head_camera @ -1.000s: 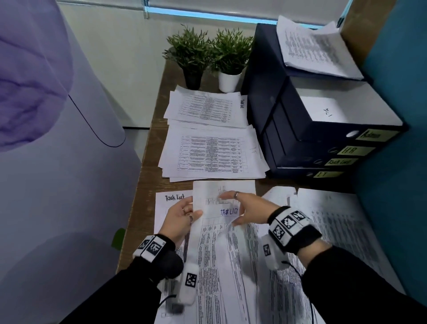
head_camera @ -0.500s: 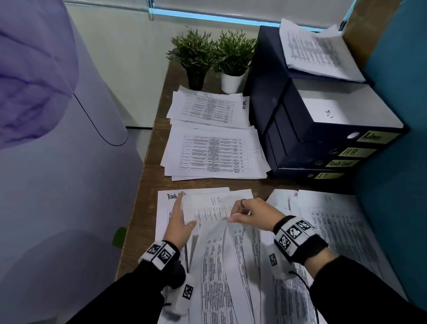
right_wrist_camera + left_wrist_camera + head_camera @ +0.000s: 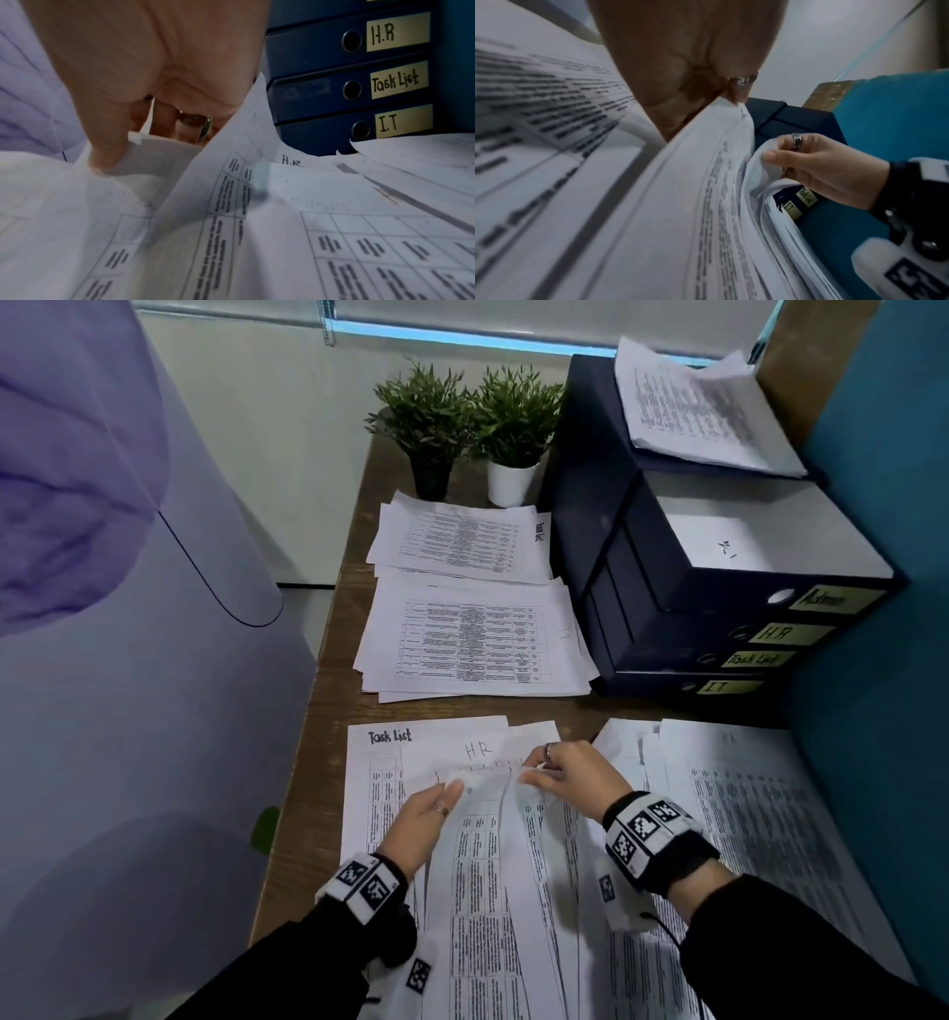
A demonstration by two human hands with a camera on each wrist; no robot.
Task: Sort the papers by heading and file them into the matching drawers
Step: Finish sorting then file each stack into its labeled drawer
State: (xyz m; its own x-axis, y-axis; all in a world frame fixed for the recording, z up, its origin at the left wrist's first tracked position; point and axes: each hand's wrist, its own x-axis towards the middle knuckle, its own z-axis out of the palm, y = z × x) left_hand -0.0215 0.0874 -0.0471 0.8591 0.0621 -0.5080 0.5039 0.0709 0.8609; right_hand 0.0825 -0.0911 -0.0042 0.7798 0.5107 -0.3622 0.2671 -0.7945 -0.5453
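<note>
Papers (image 3: 493, 891) lay fanned in a loose heap at the near end of the wooden desk (image 3: 328, 660), thin white sheets printed with grey tables. Going from the left in the head view, we saw a flat sheet headed "Task List" (image 3: 390, 737) at the heap's left edge, with a sheet marked "HR" (image 3: 477, 751) partly over it. Our left hand (image 3: 421, 824) lay on the heap with its fingers extended and together, pressing the sheets; the left wrist view showed what the head view could not, a curved bundle of sheet edges rising against that palm (image 3: 680, 60). Whether the thumb hooked under them we could not tell. Our right hand (image 3: 570, 778) gripped the upper edge of a lifted, curling sheet (image 3: 513, 793); only the right wrist view showed the thumb (image 3: 107, 150) pressed onto a folded corner, with a ringed finger behind the paper. Farther back on the desk sat two squared stacks, the far one with "Task List" written along its right edge (image 3: 539, 531) and the nearer one (image 3: 477, 644) marked "IT". Two small leafy plants stood behind them, one in a black pot (image 3: 431, 477), one in a white pot (image 3: 511, 482). At the right stood the dark blue drawer unit (image 3: 667, 588), smooth and boxy, its top drawer pulled out with paper inside. Yellowish labels read "H.R" (image 3: 398, 32), "Task List" (image 3: 399, 81) and "I.T" (image 3: 403, 121), sharp in the right wrist view.
</note>
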